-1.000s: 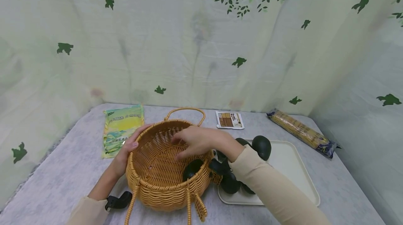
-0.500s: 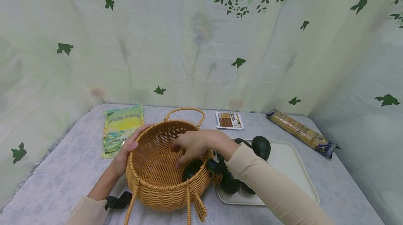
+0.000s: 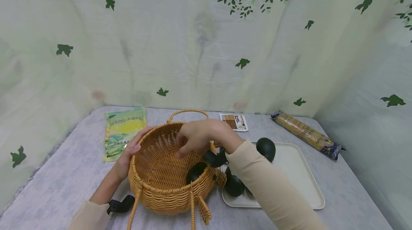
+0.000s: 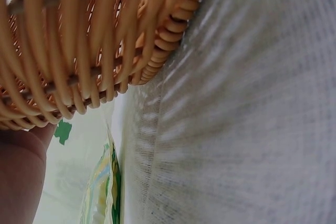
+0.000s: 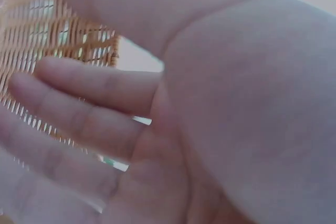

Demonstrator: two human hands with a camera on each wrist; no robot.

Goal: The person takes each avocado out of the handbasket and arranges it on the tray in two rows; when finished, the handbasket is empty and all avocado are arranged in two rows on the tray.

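Observation:
A round wicker basket (image 3: 170,201) stands on the table in the head view, tilted slightly toward me. My left hand (image 3: 127,156) holds its left rim, the thumb over the edge; in the left wrist view the woven wall (image 4: 79,40) hides most of that hand. One dark green avocado (image 3: 196,172) lies inside, at the right of the basket. Above the basket's right side hovers my right hand (image 3: 201,137), its palm bare in the right wrist view and its fingers (image 5: 100,85) loosely extended. More avocados (image 3: 265,148) sit on a white tray (image 3: 297,172), partly hidden by the right sleeve.
Behind the left hand lies a yellow-green packet (image 3: 123,133). A small brown-and-white sachet (image 3: 235,122) is at the back middle. Toward the back right rests a long packet of noodles (image 3: 305,133). Basket handles stick out at front and back.
My right hand has lifted slightly up and away from the avocado inside the basket. The left hand and basket have stayed in place.

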